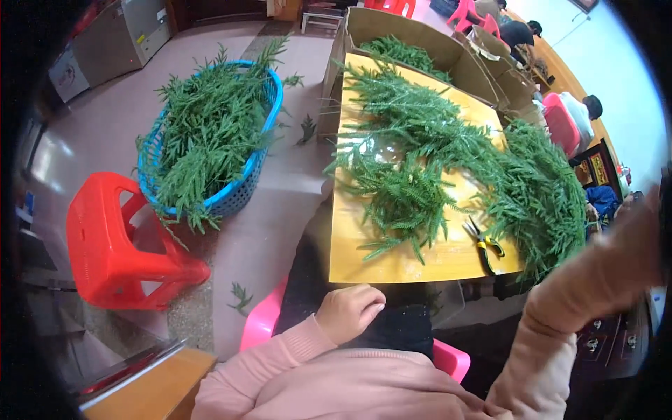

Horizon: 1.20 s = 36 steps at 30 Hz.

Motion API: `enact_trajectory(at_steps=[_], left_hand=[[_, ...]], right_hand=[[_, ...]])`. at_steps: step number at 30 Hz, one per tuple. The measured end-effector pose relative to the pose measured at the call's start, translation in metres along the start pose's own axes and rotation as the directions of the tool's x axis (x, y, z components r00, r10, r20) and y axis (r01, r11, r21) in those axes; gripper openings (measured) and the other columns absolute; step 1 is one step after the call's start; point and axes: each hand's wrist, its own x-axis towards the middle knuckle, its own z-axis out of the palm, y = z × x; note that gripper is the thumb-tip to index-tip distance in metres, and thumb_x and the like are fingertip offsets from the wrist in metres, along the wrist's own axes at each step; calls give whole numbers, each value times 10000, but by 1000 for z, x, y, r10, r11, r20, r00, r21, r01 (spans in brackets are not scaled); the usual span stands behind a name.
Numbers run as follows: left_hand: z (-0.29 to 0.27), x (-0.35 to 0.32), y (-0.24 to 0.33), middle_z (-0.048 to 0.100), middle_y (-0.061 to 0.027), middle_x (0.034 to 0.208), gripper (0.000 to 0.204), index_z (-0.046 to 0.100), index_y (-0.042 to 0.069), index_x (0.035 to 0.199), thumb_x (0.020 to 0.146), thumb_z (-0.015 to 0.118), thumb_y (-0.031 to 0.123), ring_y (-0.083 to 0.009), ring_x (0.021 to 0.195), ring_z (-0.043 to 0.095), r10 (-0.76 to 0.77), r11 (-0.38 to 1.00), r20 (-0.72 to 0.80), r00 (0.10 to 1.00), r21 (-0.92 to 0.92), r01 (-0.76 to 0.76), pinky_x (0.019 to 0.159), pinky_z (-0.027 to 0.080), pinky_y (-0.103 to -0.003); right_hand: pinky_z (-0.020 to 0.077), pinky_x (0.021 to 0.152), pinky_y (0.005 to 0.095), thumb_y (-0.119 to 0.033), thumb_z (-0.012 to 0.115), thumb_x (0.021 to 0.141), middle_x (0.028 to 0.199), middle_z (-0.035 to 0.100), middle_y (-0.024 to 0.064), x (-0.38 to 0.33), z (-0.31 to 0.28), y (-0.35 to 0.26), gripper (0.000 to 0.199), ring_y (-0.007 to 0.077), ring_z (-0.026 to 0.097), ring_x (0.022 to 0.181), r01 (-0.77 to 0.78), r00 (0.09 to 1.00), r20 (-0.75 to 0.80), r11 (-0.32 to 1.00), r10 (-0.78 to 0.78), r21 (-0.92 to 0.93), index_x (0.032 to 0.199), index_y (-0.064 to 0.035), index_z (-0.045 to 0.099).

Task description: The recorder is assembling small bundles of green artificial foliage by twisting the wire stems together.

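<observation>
My left hand (pixel 350 311) rests over my lap just below the table's near edge, its fingers curled closed, with nothing showing in them. My right arm, in a pink sleeve, is raised toward the right edge of the view, where it blurs; its hand is lost past the dark rim. Green artificial-looking fir sprigs (pixel 409 199) lie spread on the yellow tabletop (pixel 392 269). A denser heap of green sprigs (pixel 539 196) lies along the table's right side. Pliers with yellow and black handles (pixel 483 248) rest near the front right corner.
A blue plastic basket (pixel 241 192) full of green branches stands on the floor at left, beside a red stool (pixel 112 245). Behind the table is a cardboard box (pixel 434 42) holding more greenery. I sit on a pink chair (pixel 262 318). Other people sit at the far right.
</observation>
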Motion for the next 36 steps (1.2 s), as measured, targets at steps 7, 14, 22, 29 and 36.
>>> enact_trajectory(at_steps=[7, 14, 22, 29, 36], left_hand=[[4, 4, 3, 615, -108, 756, 77, 612, 32, 812, 769, 647, 85, -259, 677, 617, -2, 999, -35, 999, -41, 1, 601, 489, -332], [-1, 1, 5, 615, -105, 720, 86, 624, 26, 814, 786, 653, 102, -226, 617, 610, -54, 991, -40, 998, -128, 48, 563, 481, -312], [-6, 1, 6, 615, -100, 724, 78, 629, 27, 811, 783, 654, 96, -204, 591, 590, -88, 988, -7, 996, -126, 86, 551, 465, -286], [2, 6, 2, 609, -94, 707, 79, 631, 26, 809, 788, 648, 100, -188, 584, 587, -23, 997, -47, 999, -76, 19, 542, 457, -278], [3, 1, 1, 606, -92, 698, 79, 630, 26, 801, 790, 644, 103, -185, 574, 585, -32, 998, -44, 999, -60, 29, 539, 456, -279]], right_hand=[[505, 649, 261, -123, 653, 794, 933, 655, 64, -13, 119, 70, 201, 136, 607, 721, -115, 920, 354, 978, 171, -173, 987, -67, 659], [441, 920, 374, -172, 554, 824, 1112, 563, 81, -43, 207, 109, 289, 258, 532, 1083, 5, 835, 422, 763, 353, -647, 1111, -148, 590], [431, 965, 355, -105, 495, 869, 1233, 503, 93, -35, 171, 132, 302, 250, 467, 1171, 72, 716, 559, 753, 417, -654, 1162, -144, 552], [448, 861, 361, -151, 529, 816, 1099, 548, 58, -68, 168, 145, 207, 252, 528, 1035, 152, 766, 544, 726, 342, -671, 995, -156, 633], [430, 841, 344, -160, 559, 790, 1014, 567, 61, -76, 173, 139, 155, 241, 537, 982, 245, 794, 529, 638, 300, -730, 927, -149, 630]])
